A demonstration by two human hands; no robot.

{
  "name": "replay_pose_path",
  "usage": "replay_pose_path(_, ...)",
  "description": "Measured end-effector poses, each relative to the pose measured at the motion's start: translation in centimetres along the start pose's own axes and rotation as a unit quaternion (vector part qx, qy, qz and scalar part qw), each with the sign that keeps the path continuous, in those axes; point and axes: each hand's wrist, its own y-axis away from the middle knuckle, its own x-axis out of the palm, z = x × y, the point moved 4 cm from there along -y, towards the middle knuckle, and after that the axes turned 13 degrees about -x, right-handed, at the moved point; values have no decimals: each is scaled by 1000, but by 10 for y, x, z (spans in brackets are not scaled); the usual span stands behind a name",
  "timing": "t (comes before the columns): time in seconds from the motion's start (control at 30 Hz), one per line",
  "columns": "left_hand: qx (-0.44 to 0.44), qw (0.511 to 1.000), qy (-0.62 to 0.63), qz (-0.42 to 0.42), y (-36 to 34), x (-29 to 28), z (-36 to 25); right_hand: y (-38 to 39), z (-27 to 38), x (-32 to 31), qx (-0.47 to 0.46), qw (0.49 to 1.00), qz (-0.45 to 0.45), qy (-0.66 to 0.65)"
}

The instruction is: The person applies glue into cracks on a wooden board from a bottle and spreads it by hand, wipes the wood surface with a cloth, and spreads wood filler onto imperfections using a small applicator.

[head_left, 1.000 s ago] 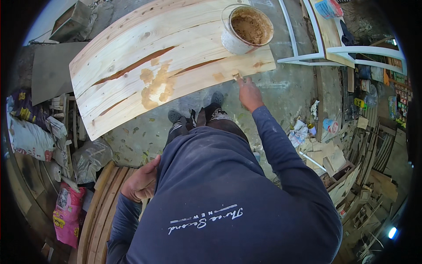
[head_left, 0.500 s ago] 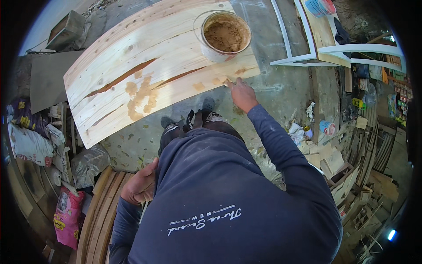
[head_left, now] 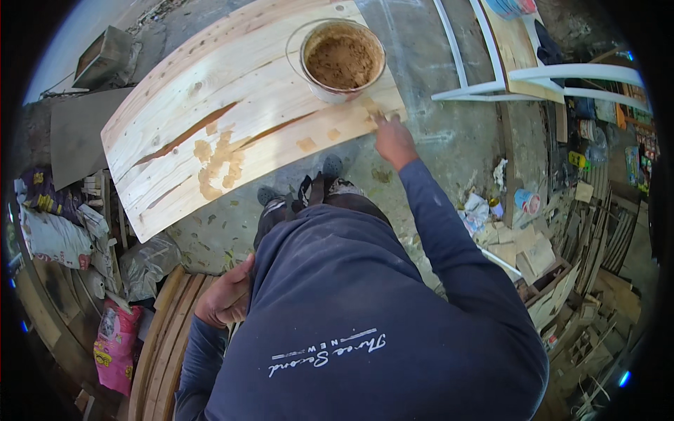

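My right hand [head_left: 394, 142] is over the near right corner of a pale wooden panel [head_left: 253, 74]. Its fingers are closed on something small that I cannot make out, pressed against the wood beside a tan smear [head_left: 369, 105]. Just beyond this hand, a bucket [head_left: 330, 93] of brown paste [head_left: 342, 62] stands on the panel, its wire handle tipped to the left. Tan patches [head_left: 219, 160] and long dark cracks [head_left: 189, 131] mark the wood. My left hand [head_left: 226, 298] rests at my side by the shirt, thumb apart, its fingertips partly hidden, with nothing seen in it.
White frame legs [head_left: 576, 72] and a second board [head_left: 516, 49] stand at the far right. Scrap wood [head_left: 533, 256] and a small tub [head_left: 526, 201] lie to the right. Stacked planks [head_left: 168, 344], a pink bag [head_left: 118, 344] and sacks [head_left: 53, 237] are at the left.
My right hand has moved a little right and away from me along the panel's near edge, off the patch it was touching. My left hand stays at my side.
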Motion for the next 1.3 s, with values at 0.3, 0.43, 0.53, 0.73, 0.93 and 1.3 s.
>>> replay_pose_path(0.3, -9, 1000, -26, 1, -11, 12, -4, -23, -19, -5, -39, 997, -64, 27)
replay_pose_path(0.43, -33, 999, -33, -20, -12, 16, -10, 4, -40, -7, -48, 996, 53, 45)
replay_pose_path(0.53, -53, 998, -23, -12, -12, 13, -8, 29, -42, -4, 1, 999, 3, 54)
replay_pose_path(0.73, -91, 995, -24, 34, -22, 7, -21, 44, -25, 1, 41, 999, 33, 2)
replay_pose_path(0.93, -71, 997, -14, 39, -19, 15, -17, 24, -35, 9, 11, 999, 8, 39)
replay_pose_path(1.3, -86, 994, -24, 58, -17, -7, -3, 6, -39, -38, -114, 983, 15, 141)
